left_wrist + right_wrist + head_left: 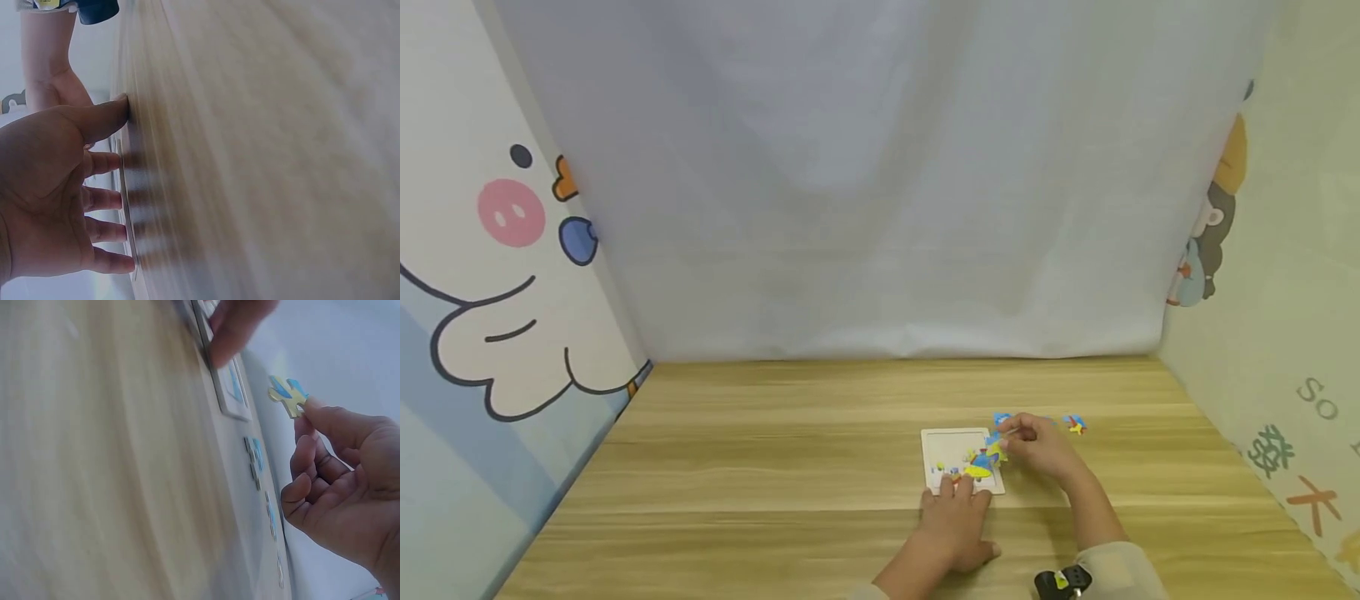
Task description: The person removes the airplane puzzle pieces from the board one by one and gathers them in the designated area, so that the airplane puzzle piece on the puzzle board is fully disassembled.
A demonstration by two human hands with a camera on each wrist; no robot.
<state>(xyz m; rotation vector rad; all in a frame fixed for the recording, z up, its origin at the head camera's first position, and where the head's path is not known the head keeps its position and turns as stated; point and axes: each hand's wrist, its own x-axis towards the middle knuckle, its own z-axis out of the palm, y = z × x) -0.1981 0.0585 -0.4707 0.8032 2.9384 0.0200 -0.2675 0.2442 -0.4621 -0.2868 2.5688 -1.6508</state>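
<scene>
A square puzzle board (936, 442) with a pale rim lies on the table, and colourful joined pieces (978, 468) cover its lower right part. My left hand (953, 527) rests at the board's near edge, with spread fingertips touching it. Between thumb and forefinger, my right hand (1041, 450) pinches a yellow and blue puzzle piece (289, 396) above the table, just right of the board. In the left wrist view, the fingers of the left hand (56, 194) stand against the thin edge of the board (127, 209).
Loose puzzle pieces (255, 461) lie in a row beyond and right of the board, one of them a blue, red and yellow piece (1076, 424). A white curtain (887, 208) hangs behind the wooden table (737, 467). Printed walls stand on both sides.
</scene>
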